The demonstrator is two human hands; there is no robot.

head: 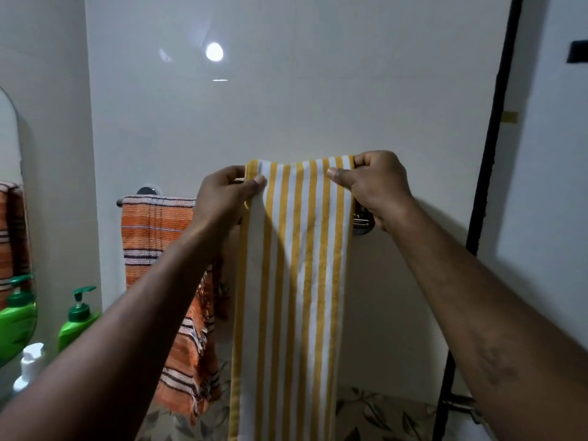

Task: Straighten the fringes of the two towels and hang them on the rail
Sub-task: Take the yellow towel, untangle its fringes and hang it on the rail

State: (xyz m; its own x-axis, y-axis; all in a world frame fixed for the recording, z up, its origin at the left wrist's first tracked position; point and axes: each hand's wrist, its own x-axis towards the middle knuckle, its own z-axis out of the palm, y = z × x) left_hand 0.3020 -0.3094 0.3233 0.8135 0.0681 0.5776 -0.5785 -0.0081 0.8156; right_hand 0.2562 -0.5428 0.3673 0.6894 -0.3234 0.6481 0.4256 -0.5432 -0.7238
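Observation:
A yellow-and-white striped towel [296, 281] hangs long and narrow in front of the white wall. My left hand [227, 192] pinches its top left corner and my right hand [378, 183] pinches its top right corner, holding the top edge above the rail [361, 222]. Only the rail's chrome right bracket and its left end show; the towel and my hands hide the rest. An orange striped towel [165, 281] hangs over the rail's left part, its fringe at the bottom near my left forearm.
A green pump bottle [78, 319] and a white bottle [30, 364] stand at the lower left beside a mirror [9, 218]. A black vertical frame [490, 154] runs down the right. Leaf-patterned tiles [375, 415] show at the bottom.

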